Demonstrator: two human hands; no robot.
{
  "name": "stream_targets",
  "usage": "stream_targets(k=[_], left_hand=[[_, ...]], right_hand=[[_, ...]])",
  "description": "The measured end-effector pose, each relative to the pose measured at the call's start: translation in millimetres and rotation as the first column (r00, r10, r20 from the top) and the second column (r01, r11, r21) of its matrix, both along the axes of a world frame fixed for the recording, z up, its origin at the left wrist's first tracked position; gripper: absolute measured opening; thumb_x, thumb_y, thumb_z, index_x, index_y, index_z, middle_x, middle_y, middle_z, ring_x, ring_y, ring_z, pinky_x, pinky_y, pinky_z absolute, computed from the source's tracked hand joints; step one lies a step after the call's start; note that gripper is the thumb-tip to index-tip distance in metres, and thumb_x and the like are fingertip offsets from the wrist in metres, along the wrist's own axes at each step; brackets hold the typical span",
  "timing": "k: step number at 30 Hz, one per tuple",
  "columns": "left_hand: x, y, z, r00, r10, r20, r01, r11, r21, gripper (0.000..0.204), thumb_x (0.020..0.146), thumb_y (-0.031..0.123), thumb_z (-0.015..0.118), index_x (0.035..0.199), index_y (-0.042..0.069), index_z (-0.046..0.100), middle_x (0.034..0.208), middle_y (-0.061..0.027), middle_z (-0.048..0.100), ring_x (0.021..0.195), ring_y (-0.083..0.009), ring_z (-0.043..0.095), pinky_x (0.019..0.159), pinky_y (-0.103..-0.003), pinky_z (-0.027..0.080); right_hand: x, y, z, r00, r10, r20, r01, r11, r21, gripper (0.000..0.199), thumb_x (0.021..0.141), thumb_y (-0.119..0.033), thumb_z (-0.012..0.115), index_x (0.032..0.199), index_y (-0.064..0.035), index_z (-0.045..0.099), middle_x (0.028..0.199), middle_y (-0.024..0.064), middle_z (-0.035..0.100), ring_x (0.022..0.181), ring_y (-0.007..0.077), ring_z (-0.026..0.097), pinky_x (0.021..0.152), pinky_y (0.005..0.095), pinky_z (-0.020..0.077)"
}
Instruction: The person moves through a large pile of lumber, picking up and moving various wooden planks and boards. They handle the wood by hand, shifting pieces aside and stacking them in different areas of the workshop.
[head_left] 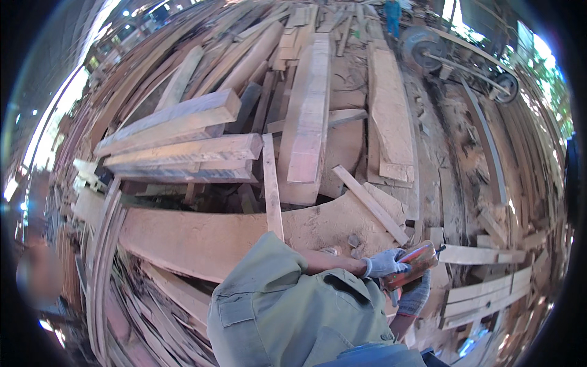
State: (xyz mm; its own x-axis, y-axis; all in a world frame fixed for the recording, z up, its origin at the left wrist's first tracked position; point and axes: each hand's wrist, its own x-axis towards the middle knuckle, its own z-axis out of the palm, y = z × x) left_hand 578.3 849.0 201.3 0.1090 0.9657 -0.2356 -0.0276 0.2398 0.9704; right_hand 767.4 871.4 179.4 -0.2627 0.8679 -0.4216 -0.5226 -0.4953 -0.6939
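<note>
My left hand (385, 263), in a grey-blue glove, is closed on the upper side of an orange-red, block-shaped tool (406, 274). The tool has a tan, dusty top face and a dark stub at its far right end; its exact kind is unclear. Lower down, my right hand (413, 300), in a grey knit glove, comes up against the tool's underside. Its fingers are partly hidden behind the tool. Just left of the gloves, a narrow wooden strip (371, 205) lies slanted on a wide, sawdust-covered slab (195, 241).
Thick squared beams (183, 147) are stacked at the left, and long planks (304, 116) stretch away ahead. Short boards (483, 296) lie at the right. A wheeled machine (428, 49) stands at the far right, near a person in blue (392, 17). A blurred shape (40, 275) is at the left edge.
</note>
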Motion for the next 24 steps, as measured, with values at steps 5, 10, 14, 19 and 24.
stream_targets(k=[5, 10, 14, 19, 24], left_hand=[[-8, 4, 2, 0.999, 0.033, 0.033, -0.032, 0.999, -0.022, 0.046, 0.083, 0.032, 0.070, 0.113, -0.001, 0.059, 0.100, -0.0131, 0.067, 0.093, -0.0188, 0.061, 0.085, -0.033, 0.047], [-8, 4, 8, 0.999, 0.024, -0.045, -0.024, 1.000, -0.002, 0.046, 0.082, 0.031, 0.071, 0.113, -0.001, 0.059, 0.100, -0.0143, 0.067, 0.091, -0.0204, 0.062, 0.083, -0.033, 0.048], [-2, 7, 3, 0.999, 0.004, -0.038, -0.004, 1.000, 0.013, 0.043, 0.082, 0.030, 0.070, 0.111, 0.000, 0.059, 0.098, -0.0138, 0.067, 0.089, -0.0201, 0.062, 0.082, -0.034, 0.048], [-5, 7, -2, 0.982, -0.165, -0.089, 0.169, 0.985, 0.032, 0.031, 0.085, 0.024, 0.068, 0.105, 0.001, 0.061, 0.093, -0.0088, 0.065, 0.085, -0.0166, 0.059, 0.076, -0.032, 0.049], [-15, 11, 9, 0.937, -0.328, 0.117, 0.338, 0.938, -0.078, 0.017, 0.090, 0.015, 0.062, 0.101, 0.002, 0.060, 0.088, -0.0041, 0.062, 0.074, -0.0096, 0.056, 0.064, -0.026, 0.047]], right_hand=[[-9, 14, -6, 0.996, 0.091, -0.018, -0.091, 0.996, -0.005, 0.053, 0.093, -0.040, 0.053, 0.137, -0.0110, 0.042, 0.128, 0.0099, 0.053, 0.110, 0.0253, 0.056, 0.094, 0.0413, 0.0455], [-10, 9, -4, 0.997, 0.040, -0.060, -0.042, 0.998, -0.037, 0.051, 0.094, -0.038, 0.053, 0.136, -0.0111, 0.043, 0.127, 0.0092, 0.054, 0.110, 0.0249, 0.056, 0.094, 0.0408, 0.0456], [-7, -2, 6, 0.994, -0.052, -0.097, 0.047, 0.998, -0.049, 0.050, 0.094, -0.037, 0.053, 0.136, -0.0112, 0.044, 0.126, 0.0087, 0.054, 0.110, 0.0245, 0.056, 0.094, 0.0405, 0.0456], [-20, -30, 27, 0.949, -0.304, -0.087, 0.304, 0.953, -0.016, 0.027, 0.093, -0.021, 0.055, 0.115, -0.0050, 0.059, 0.108, 0.0054, 0.063, 0.103, 0.0186, 0.060, 0.091, 0.0353, 0.0483], [-34, -54, 35, 0.874, -0.435, 0.215, 0.399, 0.896, 0.193, 0.028, 0.092, -0.028, 0.059, 0.107, -0.0052, 0.064, 0.098, 0.0025, 0.065, 0.084, 0.0135, 0.062, 0.076, 0.0301, 0.0508]])
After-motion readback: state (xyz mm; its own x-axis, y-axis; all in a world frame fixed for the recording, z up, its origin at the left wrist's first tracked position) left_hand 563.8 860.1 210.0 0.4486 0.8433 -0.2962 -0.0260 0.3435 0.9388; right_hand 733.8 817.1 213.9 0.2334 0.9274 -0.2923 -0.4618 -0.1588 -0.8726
